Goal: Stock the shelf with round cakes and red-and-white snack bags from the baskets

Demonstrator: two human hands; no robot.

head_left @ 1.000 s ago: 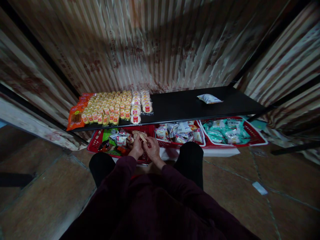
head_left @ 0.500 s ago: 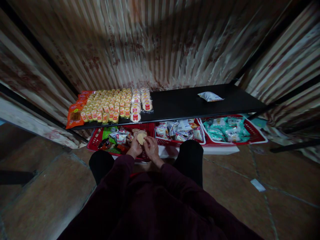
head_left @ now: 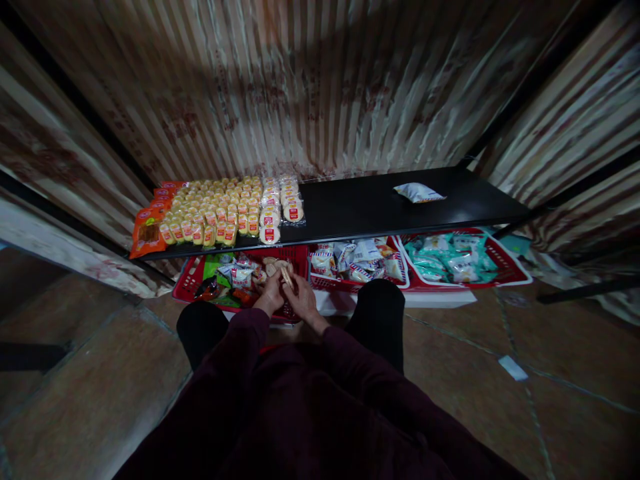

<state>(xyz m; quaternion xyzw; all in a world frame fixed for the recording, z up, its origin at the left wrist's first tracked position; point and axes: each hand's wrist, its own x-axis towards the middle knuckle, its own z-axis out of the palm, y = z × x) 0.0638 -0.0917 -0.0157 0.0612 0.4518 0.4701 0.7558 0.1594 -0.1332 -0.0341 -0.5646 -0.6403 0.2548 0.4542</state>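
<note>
Holding a round cake [head_left: 287, 275] between left hand [head_left: 271, 293] and right hand [head_left: 301, 299], fingers of both closed on it, so about equally near to each. Turned nearly edge-on, with the long line running away from the body and the far end leaning leftward. Poised over the right part of the basket [head_left: 184, 288], just beside other cakes [head_left: 273, 265] lying there. Below the near edge of the shelf [head_left: 360, 207], with two columns of wrapped cakes [head_left: 270, 235] almost straight ahead. Cannot tell whether single or stacked.
</note>
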